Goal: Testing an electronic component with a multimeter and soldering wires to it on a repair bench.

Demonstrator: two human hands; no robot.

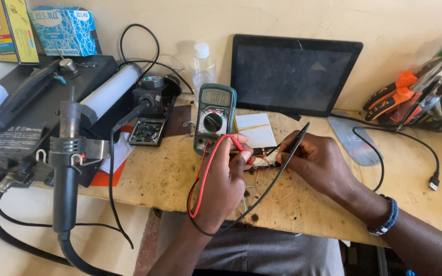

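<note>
Head view. You are working at the near middle of the workbench (pixel 144 179), both hands closed in a pen-style pinch. Your left hand (pixel 224 176) is gripping the red probe (pixel 237 144) between thumb and fingertips, tip pointing down and right. Your right hand (pixel 317 161) is gripping the black probe (pixel 296 139) the same way, its tip angling down and left. Both tips are meeting over a small piece of work (pixel 260 163) lying on the bench between your hands; it is mostly hidden, and you cannot tell exactly what it is. Thin loose wires (pixel 272 191) are trailing from it toward the near edge.

Handling, as a judgement: the probes are looking light and stiff, with slim plastic bodies, best held low on the barrel, clear of the metal tips. Their leads, one red (pixel 200 184) and one black (pixel 262 197), are soft and springy, looping off the near edge of the bench and likely tugging a little. The fine wires are looking fragile.

The probes are running back to a green-cased multimeter (pixel 215 117), propped just beyond your left hand. A dark tablet (pixel 292 74) is leaning on the far wall; a hot-air wand (pixel 66 168) is hanging at the left.
</note>
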